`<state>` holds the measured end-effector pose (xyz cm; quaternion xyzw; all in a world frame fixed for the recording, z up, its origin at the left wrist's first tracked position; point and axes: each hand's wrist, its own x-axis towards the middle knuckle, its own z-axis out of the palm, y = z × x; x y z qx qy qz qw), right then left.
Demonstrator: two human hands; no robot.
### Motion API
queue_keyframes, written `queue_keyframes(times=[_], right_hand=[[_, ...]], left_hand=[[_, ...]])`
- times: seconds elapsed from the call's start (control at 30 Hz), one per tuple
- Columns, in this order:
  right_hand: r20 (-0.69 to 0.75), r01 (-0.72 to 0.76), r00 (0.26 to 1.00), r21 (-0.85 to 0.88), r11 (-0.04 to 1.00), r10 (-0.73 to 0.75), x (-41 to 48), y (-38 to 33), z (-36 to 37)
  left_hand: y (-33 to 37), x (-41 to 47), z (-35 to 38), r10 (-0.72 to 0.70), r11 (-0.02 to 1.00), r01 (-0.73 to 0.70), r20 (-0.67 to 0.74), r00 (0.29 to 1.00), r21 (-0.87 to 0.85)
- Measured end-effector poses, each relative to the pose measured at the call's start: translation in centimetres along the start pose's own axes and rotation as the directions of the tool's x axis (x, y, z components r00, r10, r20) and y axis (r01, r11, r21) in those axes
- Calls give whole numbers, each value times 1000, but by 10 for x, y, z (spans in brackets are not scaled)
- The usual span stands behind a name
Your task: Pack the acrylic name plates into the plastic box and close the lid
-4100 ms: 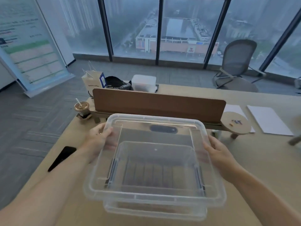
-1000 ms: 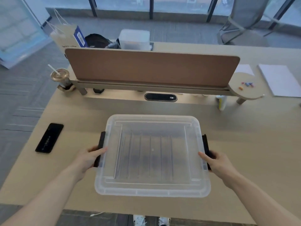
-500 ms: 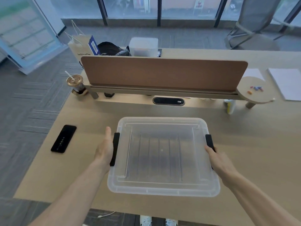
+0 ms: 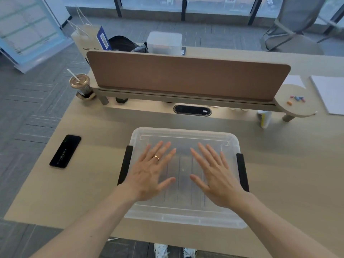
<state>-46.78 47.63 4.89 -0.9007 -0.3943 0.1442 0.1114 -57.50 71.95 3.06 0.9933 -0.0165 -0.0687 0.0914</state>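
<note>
Item 1. White trainers (image 4: pixel 175 251): a pair on the floor at the desk's near edge, nearer than the box.

Item 2. Translucent rectangular plastic box (image 4: pixel 184 216): on the pale wooden desk (image 4: pixel 290 174), close to its near edge. The clear lid (image 4: pixel 186 135) lies on top. There is a black clip on the left side (image 4: pixel 125 164) and another on the right side (image 4: pixel 242 172). Dim upright strips show through the lid, but I cannot tell what they are.

Item 3. Left hand (image 4: pixel 150 174): palm down on the box lid, fingers straight and spread, gripping nothing. It wears a gold ring (image 4: pixel 156 157).

Item 4. Right hand (image 4: pixel 214 174): palm down on the box lid beside the left, fingers straight and spread, gripping nothing.

Item 5. Black slab phone (image 4: pixel 65 151): flat on the desk, well left of the box.

Item 6. Black oval desk port (image 4: pixel 192 110): just beyond the box.

Item 7. Long brown divider panel (image 4: pixel 188 75): upright beyond the box.

Item 8. Lidded iced drink cup with straw (image 4: pixel 81 86): beyond and left of the box.

Item 9. White paper sheets (image 4: pixel 329 94): beyond and right of the box.

Item 10. Grey mesh office chair (image 4: pixel 292 21): far beyond the box, to the right.
</note>
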Motion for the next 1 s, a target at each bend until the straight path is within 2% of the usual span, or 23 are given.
queue_keyframes(times=[0.07,0.13,0.4,0.73,0.87,1.0], right_hand=[[80,57,996,-91,994,-50,9,2,11],[110,52,993,-138,989,-37,12,8,20],[69,43,997,-197,979,-30,13,13,37],[65,39,998,-185,982,-28,17,15,49],[120,33,993,-199,979,-9,16,13,43],[186,65,982,-126,990,-41,20,12,14]], left_hand=[[5,7,11,-19,1000,20,30,999,-19],[5,11,16,-37,999,38,42,998,-3],[11,30,22,-130,991,130,-6,991,-39],[12,34,41,-145,989,145,-4,989,0],[16,34,32,-154,988,154,30,988,13],[17,35,8,-181,983,181,123,976,10]])
